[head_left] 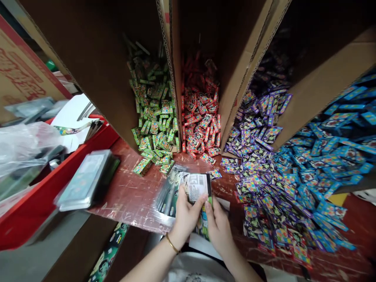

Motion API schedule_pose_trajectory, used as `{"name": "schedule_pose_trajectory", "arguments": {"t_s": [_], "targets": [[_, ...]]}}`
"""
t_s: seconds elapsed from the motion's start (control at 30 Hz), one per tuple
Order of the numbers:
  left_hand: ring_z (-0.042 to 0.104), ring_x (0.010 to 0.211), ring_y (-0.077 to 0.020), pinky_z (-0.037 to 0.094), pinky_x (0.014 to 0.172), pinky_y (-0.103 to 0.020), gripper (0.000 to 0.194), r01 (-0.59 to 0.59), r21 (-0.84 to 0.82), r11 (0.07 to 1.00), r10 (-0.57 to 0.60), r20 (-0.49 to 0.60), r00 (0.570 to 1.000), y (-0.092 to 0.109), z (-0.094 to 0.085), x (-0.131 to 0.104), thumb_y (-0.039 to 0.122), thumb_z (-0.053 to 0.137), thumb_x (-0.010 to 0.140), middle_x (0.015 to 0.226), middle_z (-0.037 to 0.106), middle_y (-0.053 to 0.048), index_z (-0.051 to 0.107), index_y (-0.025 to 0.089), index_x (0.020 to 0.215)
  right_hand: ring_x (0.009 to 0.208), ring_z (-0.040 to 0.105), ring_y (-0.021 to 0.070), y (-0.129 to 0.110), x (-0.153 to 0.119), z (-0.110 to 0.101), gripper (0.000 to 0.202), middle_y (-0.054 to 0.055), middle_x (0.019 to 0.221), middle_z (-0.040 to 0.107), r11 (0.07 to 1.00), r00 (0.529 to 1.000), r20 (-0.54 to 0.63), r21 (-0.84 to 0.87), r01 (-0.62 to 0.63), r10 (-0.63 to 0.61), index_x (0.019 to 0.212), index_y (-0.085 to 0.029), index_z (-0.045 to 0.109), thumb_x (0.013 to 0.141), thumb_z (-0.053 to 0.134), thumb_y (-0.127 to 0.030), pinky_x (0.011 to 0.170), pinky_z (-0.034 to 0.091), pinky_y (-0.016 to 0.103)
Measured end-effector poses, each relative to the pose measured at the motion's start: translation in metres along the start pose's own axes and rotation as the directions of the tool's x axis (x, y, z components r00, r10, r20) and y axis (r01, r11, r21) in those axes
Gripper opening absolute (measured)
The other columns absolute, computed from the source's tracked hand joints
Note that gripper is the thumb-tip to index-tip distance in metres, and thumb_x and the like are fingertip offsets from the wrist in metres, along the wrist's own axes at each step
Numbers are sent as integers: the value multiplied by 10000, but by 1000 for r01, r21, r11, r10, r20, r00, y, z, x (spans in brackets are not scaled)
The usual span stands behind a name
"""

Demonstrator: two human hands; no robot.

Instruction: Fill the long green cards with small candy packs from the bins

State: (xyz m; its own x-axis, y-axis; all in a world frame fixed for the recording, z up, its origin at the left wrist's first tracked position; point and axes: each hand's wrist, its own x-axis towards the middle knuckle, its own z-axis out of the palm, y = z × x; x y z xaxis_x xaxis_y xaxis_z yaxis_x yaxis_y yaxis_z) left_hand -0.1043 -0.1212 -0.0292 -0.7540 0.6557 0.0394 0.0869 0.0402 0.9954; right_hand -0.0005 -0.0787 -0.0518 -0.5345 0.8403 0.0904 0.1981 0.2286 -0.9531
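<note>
Near the front edge of the red table, both hands grip a flat printed packet [197, 185] with a barcode on its grey-white upper part. Green and multicoloured print shows lower down, between the hands. My left hand [185, 209], with a gold bangle at its wrist, closes on the packet's left side, thumb on top. My right hand [217, 221] pinches its right edge, fingers partly hidden. Just left of the packet lies a stack of clear plastic sleeves [167, 196] with dark green print, blurred. A single small purple packet [216, 173] lies beyond the hands.
Tall cardboard bins hold small green packets [158, 121], red packets [202, 121] and purple packets [258, 129]. Purple and blue packets [320, 168] spill over the right side of the table [126, 192]. At left, a clear-wrapped stack [85, 178] stands beside a red tray [63, 170].
</note>
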Motion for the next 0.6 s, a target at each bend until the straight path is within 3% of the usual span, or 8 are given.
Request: {"name": "schedule_pose_trajectory", "arguments": {"t_s": [0.13,0.23,0.33,0.4,0.47,0.53,0.57,0.6], "targets": [[580,797,-177,480,744,-303,239,-22,134,991,28,-42,999,-9,-1,-2,398,382,916,822,575,-30,492,186,912,996,631,242,7,4,2,384,115,1049,678,983,996,44,-160,88,-82,1070,-197,584,951,284,-406,840,511,342],[507,1090,-238,422,919,-387,368,-219,307,926,255,-83,963,-10,-24,8,373,504,870,1131,521,-127,427,161,1161,916,661,261,12,7,-2,414,147,1055,675,930,977,98,-302,211,-190,1153,-162,548,943,295,-414,755,534,340],[453,1173,-265,370,989,-410,585,-427,446,787,411,136,901,2,-63,17,360,698,730,1221,496,-147,451,174,1226,816,679,281,7,9,-3,431,167,956,696,853,935,254,-401,334,-246,1175,-131,541,936,293,-391,669,531,344],[577,945,-234,471,843,-343,453,-388,446,807,266,312,912,13,-90,20,400,733,680,988,621,-98,598,165,1044,796,675,270,-4,12,0,393,147,892,702,835,873,433,-374,402,-226,1172,-135,539,937,301,-339,651,514,327],[596,685,-182,492,645,-264,348,-179,399,899,-22,450,893,19,-111,21,434,733,663,738,653,-40,668,144,844,801,663,243,-18,22,8,326,105,856,698,859,770,609,-277,430,-189,1139,-161,549,934,344,-311,644,495,293],[585,595,-157,473,577,-229,305,86,304,949,-259,592,763,18,-125,17,422,722,677,666,673,-20,699,131,764,769,651,195,-31,45,24,255,55,825,691,906,631,757,-133,402,-169,1082,-184,567,933,398,-305,625,480,249],[600,612,-161,477,591,-227,289,190,246,950,-306,638,707,14,-130,15,405,714,690,699,696,-23,712,130,775,743,644,168,-35,62,36,228,32,807,686,920,588,791,-89,381,-167,1045,-187,579,934,417,-301,619,476,230],[616,642,-170,485,615,-230,275,261,193,946,-323,645,693,9,-134,12,389,707,703,744,713,-31,718,129,792,724,637,146,-38,82,49,212,18,798,682,930,567,807,-64,363,-165,1017,-182,589,935,429,-295,625,477,218]]}}
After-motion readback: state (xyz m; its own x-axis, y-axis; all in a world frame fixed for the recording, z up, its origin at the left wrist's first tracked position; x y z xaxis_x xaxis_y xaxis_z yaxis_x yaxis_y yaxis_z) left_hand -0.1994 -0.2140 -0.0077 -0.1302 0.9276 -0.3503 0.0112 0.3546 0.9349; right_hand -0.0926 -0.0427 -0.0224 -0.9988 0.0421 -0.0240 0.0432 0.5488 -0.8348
